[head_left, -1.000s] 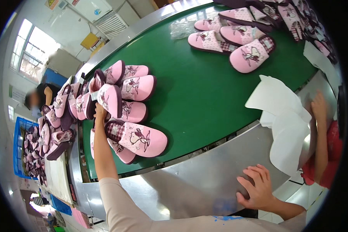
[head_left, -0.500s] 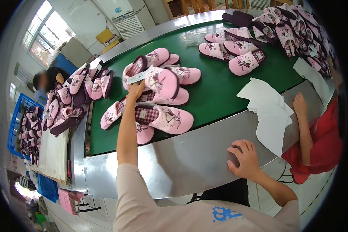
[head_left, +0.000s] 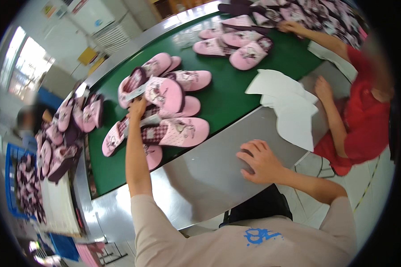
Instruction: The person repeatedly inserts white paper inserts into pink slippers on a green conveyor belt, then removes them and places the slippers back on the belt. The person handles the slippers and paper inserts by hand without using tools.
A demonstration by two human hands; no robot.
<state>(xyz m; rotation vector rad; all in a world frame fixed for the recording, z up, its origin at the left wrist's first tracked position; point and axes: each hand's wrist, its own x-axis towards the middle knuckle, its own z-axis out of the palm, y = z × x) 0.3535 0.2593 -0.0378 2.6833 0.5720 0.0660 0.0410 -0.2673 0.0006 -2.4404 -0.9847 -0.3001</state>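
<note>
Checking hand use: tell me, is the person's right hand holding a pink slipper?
No, the right hand lies flat on the bare grey metal table edge, away from every slipper.

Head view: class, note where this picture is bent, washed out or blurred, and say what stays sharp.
Head view: fisheye bends the steel table edge and green conveyor belt into curves, with a black rim around; the window at upper left is washed out; the person in red is smeared at the right; the left hand on the pink slippers and the right hand flat on the steel are fairly sharp.
</note>
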